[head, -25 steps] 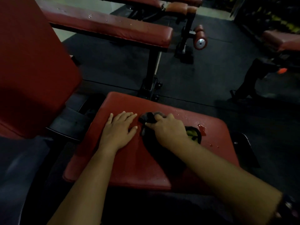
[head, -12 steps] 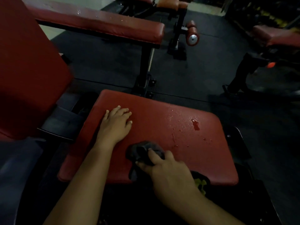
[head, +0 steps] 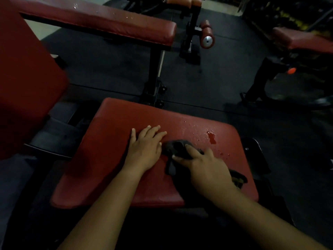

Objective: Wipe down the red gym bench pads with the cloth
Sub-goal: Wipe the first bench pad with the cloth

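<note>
A red seat pad [head: 115,156] lies flat in front of me, with water droplets and a small puddle [head: 211,137] on its far right part. My left hand [head: 146,147] rests flat on the pad near its middle, fingers straight. My right hand [head: 207,167] presses a dark cloth [head: 177,147] onto the pad just right of the left hand, its fingers spread over the cloth. Part of the cloth trails out behind the right wrist. The red back pad [head: 27,78] rises at the left.
Another red bench [head: 108,20] with droplets on it stands across the dark rubber floor ahead. Its black post [head: 155,69] stands just beyond my pad. A foam roller [head: 207,37] sits behind it, and a third red pad [head: 302,39] is at the far right.
My right hand slid the cloth from the pad's middle back to the near edge, then forward again next to the left hand. The left hand stayed flat on the pad.
</note>
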`<move>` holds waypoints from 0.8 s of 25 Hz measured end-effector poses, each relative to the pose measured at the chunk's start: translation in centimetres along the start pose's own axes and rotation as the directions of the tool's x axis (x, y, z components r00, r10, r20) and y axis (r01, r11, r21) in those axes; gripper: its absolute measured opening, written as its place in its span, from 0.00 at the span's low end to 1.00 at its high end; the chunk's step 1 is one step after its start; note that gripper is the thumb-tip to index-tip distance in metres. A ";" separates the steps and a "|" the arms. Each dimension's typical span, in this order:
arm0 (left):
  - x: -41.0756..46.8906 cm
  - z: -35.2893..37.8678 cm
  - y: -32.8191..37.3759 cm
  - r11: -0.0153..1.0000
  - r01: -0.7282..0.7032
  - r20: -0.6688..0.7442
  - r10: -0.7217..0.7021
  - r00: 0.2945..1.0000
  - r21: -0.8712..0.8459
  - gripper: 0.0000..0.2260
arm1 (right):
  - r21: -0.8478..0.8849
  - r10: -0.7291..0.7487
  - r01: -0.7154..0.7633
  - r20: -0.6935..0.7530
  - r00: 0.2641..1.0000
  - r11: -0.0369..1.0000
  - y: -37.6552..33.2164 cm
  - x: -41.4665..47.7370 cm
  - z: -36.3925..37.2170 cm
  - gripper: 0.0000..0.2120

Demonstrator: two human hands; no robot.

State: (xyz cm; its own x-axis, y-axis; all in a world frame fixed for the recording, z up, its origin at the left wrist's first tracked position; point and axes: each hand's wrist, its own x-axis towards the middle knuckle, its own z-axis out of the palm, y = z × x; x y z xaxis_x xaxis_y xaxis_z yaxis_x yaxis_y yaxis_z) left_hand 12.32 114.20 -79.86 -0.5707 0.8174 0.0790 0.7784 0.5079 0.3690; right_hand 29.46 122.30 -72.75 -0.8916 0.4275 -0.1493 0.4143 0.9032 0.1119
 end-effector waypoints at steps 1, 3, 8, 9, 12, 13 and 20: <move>0.1 0.1 -0.1 1.000 0.020 0.001 -0.020 1.000 0.005 0.21 | -0.002 0.012 -0.012 -0.043 0.999 1.000 -0.3 0.7 0.4 0.27; 0.1 0.3 -0.3 0.999 0.035 -0.017 -0.035 0.999 0.016 0.20 | -0.040 -0.005 0.002 -0.055 0.998 0.999 -1.3 -0.1 1.5 0.28; 0.0 0.5 -0.4 0.998 0.040 -0.041 -0.038 0.998 0.044 0.20 | -0.009 -0.019 0.020 0.032 0.999 1.000 -0.2 -4.8 2.4 0.37; 0.1 0.4 -0.4 0.998 0.045 -0.030 -0.044 0.999 0.048 0.20 | -0.006 0.011 -0.011 0.051 0.999 1.000 0.0 -4.4 1.8 0.36; 0.2 0.4 -0.3 0.996 0.066 -0.015 -0.065 0.998 0.061 0.20 | -0.073 0.071 -0.069 0.025 0.997 0.995 1.4 0.0 1.2 0.28; 0.2 0.4 -0.3 0.995 0.072 -0.008 -0.071 0.997 0.069 0.21 | -0.054 0.089 -0.090 -0.012 0.996 0.994 1.7 2.2 1.2 0.25; 0.4 0.0 1.0 0.984 0.078 -0.038 -0.073 0.997 0.162 0.25 | -0.111 0.242 -0.239 0.006 0.970 0.965 3.1 13.6 0.2 0.19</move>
State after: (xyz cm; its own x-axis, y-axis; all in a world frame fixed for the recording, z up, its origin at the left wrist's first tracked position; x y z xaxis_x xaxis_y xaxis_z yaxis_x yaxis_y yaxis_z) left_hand 12.85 115.01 -79.50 -0.6351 0.7675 0.0868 0.7638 0.6073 0.2186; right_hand 18.64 130.95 -74.63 -0.7639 0.6332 -0.1242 0.5927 0.7646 0.2532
